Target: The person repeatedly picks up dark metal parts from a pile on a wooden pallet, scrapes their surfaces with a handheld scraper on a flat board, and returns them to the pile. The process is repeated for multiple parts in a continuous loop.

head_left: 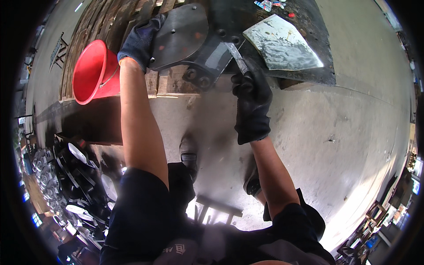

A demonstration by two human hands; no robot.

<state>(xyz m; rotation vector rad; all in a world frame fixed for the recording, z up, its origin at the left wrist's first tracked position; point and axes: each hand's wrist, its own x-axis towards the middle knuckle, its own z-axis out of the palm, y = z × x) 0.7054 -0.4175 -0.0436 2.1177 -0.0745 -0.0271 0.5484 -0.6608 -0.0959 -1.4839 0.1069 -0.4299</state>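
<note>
The right hand (pixel 252 104), in a black glove at the centre of the frame, has its grip closed around a narrow metal file (pixel 237 57) that slants up and to the left, its tip lying on the dark metal plate (pixel 185 37). The left hand (pixel 140 40), in a dark blue glove at upper left of centre, has its grip folded over the plate's left edge, fingers on top. The plate, rounded and bolted to a black bracket (pixel 207 62), rests on a wooden pallet (pixel 106 22) in the upper part of the frame. Just right of the file lies a shiny, scuffed steel sheet (pixel 282 44). A red bucket (pixel 90 73) stands at upper left, beside the left forearm. Below is the concrete floor (pixel 335 132); stacked dark parts (pixel 75 176) fill the lower left.
</note>
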